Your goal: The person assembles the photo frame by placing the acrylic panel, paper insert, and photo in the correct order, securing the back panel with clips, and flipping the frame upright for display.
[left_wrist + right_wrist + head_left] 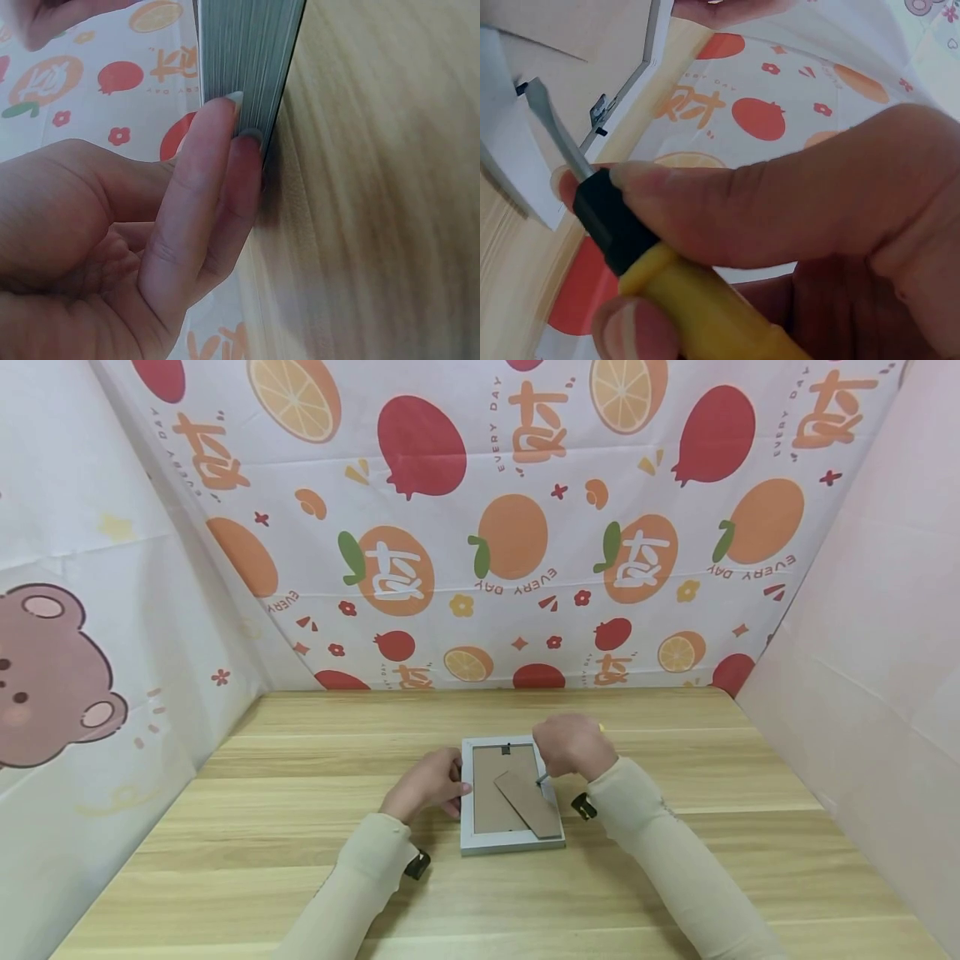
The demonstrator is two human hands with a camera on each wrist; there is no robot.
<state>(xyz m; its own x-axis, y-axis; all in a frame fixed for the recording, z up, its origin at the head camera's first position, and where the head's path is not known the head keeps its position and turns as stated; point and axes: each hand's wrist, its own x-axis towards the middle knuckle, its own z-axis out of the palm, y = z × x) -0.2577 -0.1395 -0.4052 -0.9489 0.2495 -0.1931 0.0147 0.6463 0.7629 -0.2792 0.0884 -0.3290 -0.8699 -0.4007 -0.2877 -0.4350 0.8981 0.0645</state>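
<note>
A picture frame (512, 842) with a pale rim lies face down on the wooden table. Its brown backing board (489, 777) faces up, and a slanted stand leg (531, 808) crosses it. My left hand (433, 783) holds the frame by its left side; in the left wrist view two fingertips (214, 124) press its grey side. My right hand (573, 745) grips a flat-blade screwdriver (697, 300) with a yellow handle and black collar. The blade tip (538, 91) is at a small black tab (522, 88) by the inner edge of the rim.
A hanger (506, 749) sits at the backing's far end, with a small black tab beside it. The wooden table (300, 860) spreads around the frame. A fruit-patterned cloth (517, 610) hangs behind, and pale cloths stand at both sides.
</note>
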